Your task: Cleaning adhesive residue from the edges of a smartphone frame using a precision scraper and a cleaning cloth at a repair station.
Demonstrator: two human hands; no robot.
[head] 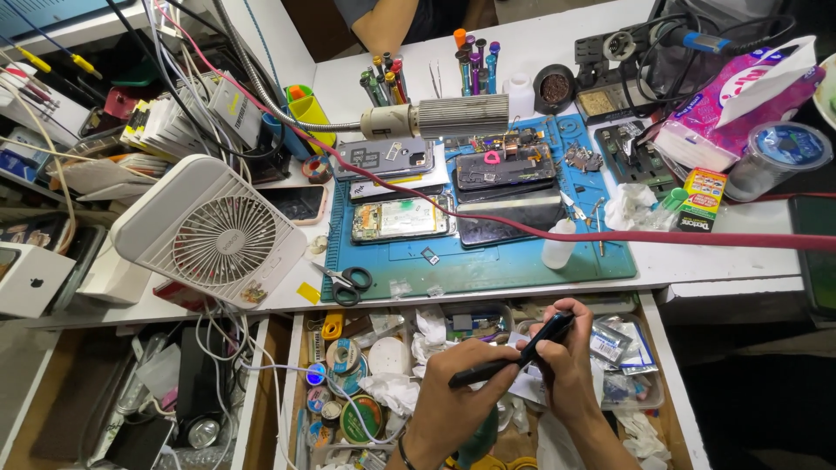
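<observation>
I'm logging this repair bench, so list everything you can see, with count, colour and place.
Slim tool: one, black, held over the open drawer.
Drawer: one, wooden, open, full of tape rolls, tissues and small bags.
Work mat: one, blue, middle of the bench.
Opened phones: about five, dark and grey, on the mat.
Scissors: one, black handles, mat's front left corner.
Small bottle: one, white, on the mat.
Fan: one, white, left of the mat.
Lamp head: one, silver, on a flexible neck over the mat.
Cable: one, red, across the bench.
Tissue pack: one, pink and white, far right.
Left hand: holding the tool's lower end.
Right hand: gripping the tool's upper end.
</observation>
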